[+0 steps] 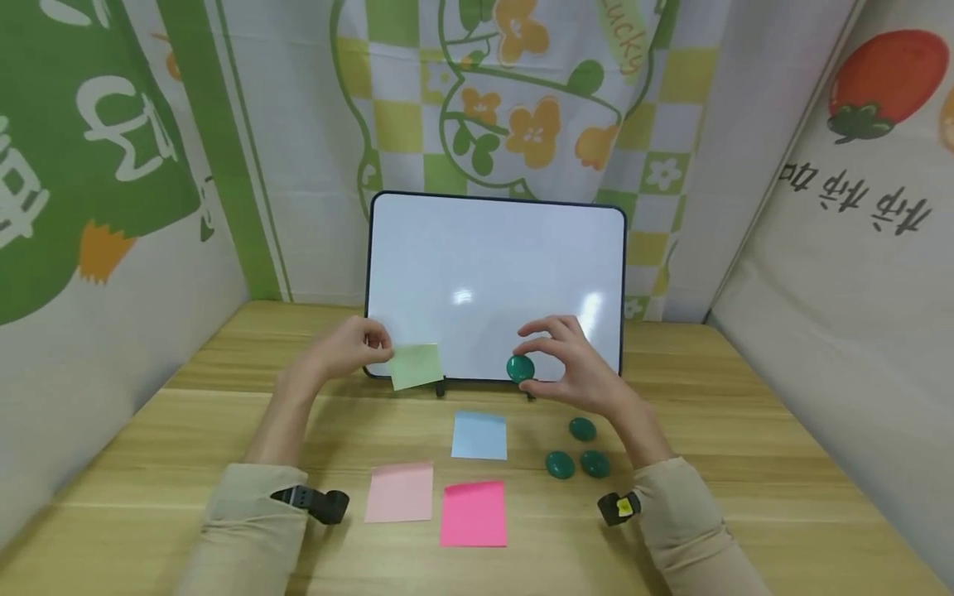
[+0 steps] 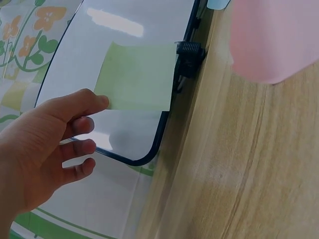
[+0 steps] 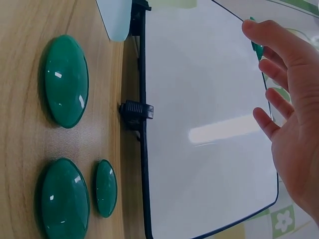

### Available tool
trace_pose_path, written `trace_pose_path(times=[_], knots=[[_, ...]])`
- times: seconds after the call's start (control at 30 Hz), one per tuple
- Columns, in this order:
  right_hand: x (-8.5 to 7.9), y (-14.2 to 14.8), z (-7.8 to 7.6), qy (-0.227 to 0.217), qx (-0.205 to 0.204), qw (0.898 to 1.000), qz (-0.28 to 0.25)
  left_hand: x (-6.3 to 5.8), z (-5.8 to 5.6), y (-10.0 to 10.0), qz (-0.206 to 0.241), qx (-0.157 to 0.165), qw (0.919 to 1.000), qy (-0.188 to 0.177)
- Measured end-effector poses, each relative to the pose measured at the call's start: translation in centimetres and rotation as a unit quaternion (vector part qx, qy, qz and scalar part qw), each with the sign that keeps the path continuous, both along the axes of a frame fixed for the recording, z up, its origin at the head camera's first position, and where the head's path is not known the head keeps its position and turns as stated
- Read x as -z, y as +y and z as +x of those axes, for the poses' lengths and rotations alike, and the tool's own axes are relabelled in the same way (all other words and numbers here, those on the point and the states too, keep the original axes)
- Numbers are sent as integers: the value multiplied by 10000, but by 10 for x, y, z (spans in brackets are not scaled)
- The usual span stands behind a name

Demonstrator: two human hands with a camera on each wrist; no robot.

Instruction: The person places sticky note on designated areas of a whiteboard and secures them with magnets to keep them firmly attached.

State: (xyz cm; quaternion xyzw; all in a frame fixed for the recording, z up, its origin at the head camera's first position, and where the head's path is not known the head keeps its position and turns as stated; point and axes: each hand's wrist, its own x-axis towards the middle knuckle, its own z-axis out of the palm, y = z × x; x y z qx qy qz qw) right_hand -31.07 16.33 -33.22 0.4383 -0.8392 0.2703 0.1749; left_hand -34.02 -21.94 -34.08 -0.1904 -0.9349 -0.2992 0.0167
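A: What is nearest to us?

B: The two beige sleeves [image 1: 246, 530], at the lower left and lower right of the frame. Beyond them the wooden table [image 1: 760, 447] spreads widely.

A: And the whiteboard [image 1: 492, 265]?

B: It stands in the middle of the frame, its white face turned to the person, I suppose to be within reach of both hands.

A: How do these hands hold?

B: The left hand [image 1: 350, 348], left of centre, pinches the pale green note [image 1: 417, 367] narrowly at its edge, perhaps so that most of the paper is uncovered. The right hand [image 1: 570, 364], right of centre, grips one green disc [image 1: 520, 369] by its rim, opened only as wide as the disc; this leaves the glossy front free.

A: The others?

B: The blue note [image 1: 479, 436], the pale pink note [image 1: 400, 494] and the bright pink note [image 1: 474, 515] lie at lower centre, probably for easy taking. Three loose discs [image 1: 560, 465] lie to their right, near the right hand. Smallest, the black feet [image 1: 440, 386] seem to prop the board.

A: What is difficult to see?

B: The patterned cloth [image 1: 537, 83] is cut off at the top. Whether note or held disc touches the board, I cannot tell; in the right wrist view, fingers hide most of that disc.
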Motion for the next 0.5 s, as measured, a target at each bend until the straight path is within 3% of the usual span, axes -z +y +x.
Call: trace_pose_path(times=[0.5], knots=[[4,0,-4,59,117,9998,155,-1,-3,-1,-268,-228,9988,326]])
